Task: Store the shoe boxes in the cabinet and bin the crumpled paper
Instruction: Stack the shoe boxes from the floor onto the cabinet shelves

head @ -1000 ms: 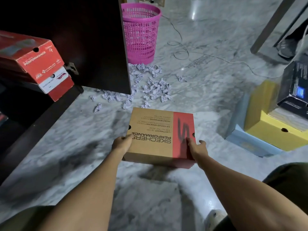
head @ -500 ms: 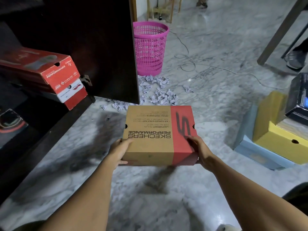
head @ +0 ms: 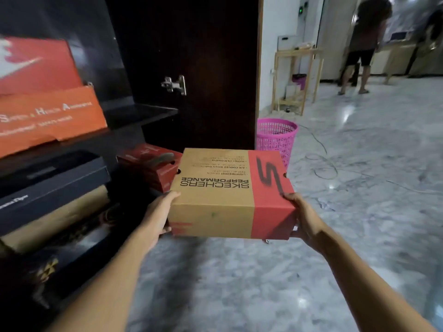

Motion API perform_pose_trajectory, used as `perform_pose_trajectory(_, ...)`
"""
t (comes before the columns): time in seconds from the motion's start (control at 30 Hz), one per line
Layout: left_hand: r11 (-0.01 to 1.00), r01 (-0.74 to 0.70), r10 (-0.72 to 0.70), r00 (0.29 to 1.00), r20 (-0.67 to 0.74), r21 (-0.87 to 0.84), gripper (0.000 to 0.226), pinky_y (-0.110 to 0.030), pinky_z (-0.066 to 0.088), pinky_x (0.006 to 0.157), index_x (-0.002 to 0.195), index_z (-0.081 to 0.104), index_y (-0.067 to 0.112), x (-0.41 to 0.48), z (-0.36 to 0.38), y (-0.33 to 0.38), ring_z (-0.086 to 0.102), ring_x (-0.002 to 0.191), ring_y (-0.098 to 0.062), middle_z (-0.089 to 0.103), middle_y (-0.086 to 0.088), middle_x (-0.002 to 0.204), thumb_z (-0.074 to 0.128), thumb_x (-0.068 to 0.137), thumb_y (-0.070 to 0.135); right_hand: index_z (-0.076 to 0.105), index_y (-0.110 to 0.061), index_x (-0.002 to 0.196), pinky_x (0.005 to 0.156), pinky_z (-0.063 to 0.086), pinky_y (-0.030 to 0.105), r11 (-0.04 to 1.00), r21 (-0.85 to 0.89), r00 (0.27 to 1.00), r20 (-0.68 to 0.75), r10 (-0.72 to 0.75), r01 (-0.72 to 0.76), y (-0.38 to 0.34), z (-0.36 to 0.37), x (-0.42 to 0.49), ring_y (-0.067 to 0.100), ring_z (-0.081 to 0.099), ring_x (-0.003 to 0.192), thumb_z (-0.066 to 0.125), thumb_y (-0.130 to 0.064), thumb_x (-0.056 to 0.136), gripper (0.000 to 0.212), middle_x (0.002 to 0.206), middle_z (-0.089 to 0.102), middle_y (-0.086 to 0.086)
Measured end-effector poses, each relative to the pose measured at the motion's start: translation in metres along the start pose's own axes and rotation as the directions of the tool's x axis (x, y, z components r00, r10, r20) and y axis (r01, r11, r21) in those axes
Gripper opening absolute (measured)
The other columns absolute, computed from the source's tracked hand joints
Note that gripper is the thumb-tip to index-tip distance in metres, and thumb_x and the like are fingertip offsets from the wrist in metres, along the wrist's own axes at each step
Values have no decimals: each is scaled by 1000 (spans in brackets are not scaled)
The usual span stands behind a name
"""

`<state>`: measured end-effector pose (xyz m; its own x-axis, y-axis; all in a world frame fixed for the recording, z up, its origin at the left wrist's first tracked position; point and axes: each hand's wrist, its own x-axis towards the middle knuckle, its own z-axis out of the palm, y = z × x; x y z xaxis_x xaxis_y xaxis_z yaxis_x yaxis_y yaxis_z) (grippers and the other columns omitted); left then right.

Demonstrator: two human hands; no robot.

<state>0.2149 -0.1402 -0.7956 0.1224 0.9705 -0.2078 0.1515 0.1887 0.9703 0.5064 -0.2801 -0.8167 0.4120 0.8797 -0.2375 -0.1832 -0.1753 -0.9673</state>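
Cardboard shoe box [head: 215, 195], rectangular, matte

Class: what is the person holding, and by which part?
A brown-and-red shoe box, by its near corners: left hand at the brown end, right hand at the red end.

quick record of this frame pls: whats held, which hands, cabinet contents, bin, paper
held: Skechers box, lid shut, off the floor
left hand: grips the box's left end
right hand: grips the box's right end
cabinet: door open; orange box on upper shelf; black box and red box lower down
bin: pink basket on the floor past the door's edge
crumpled paper: none in view
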Motion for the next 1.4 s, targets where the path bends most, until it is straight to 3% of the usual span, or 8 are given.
perform_pose_trajectory(0.13,981,-185,180,981,-74,-62,16,-42,49,85,100,64,35,-11,-33,52,63,99,-21,70,2,106,58,90,46,61,-22,111,87,53,55,998,27,996,69,-53,51,-58,30,12,32,59,101,57,-57,67,56,106,63,13)
perform_pose_trajectory(0.27,922,-366,339,921,-192,-127,20,-42,50,85,100,70,34,-25,-54,104,65,100,-22,73,3,104,59,89,46,58,-21,104,86,47,49,991,49,985,109,-131,127,-122,61,19,29,56,96,52,-50,85,35,101,59,11)
perform_pose_trajectory(0.4,864,-472,400,854,-333,-173,47,-58,51,95,100,73,40,-31,-75,153,68,102,-29,75,2,105,65,63,68,56,-23,108,82,49,47,975,83,960,175,-220,209,-179,90,25,29,57,103,53,-54,85,38,108,60,12)
perform_pose_trajectory(0.73,713,-700,541,502,-674,51,48,-39,58,67,92,70,32,-8,-117,272,68,91,-25,72,0,94,48,78,71,57,-26,104,79,51,48,898,129,826,355,-437,420,-284,170,65,30,60,99,39,-59,91,40,101,63,9)
perform_pose_trajectory(0.93,670,-734,489,327,-809,108,34,-32,49,80,89,68,24,1,-164,341,63,93,-21,65,8,82,54,89,56,58,-29,106,81,53,49,877,147,784,399,-476,458,-356,232,65,28,63,98,36,-64,91,44,102,67,7)
perform_pose_trajectory(1.1,728,-675,372,244,-896,118,52,-32,48,75,86,68,22,0,-213,366,63,87,-25,68,-2,87,51,75,70,62,-39,102,87,52,54,891,108,770,464,-437,441,-393,298,53,27,65,101,41,-74,83,45,108,70,2)
perform_pose_trajectory(1.23,758,-638,248,92,-964,134,72,-31,42,65,75,63,15,5,-235,365,63,78,-32,69,-9,80,40,59,81,66,-49,89,91,52,54,877,90,753,477,-453,471,-406,343,63,25,69,99,48,-80,72,40,109,72,0)
perform_pose_trajectory(1.4,756,-629,151,-101,-983,181,83,-37,46,70,77,68,5,18,-249,370,64,80,-38,70,-18,79,36,63,81,67,-40,109,102,47,49,840,149,672,535,-513,522,-415,382,84,20,68,103,57,-76,69,55,107,74,-5)
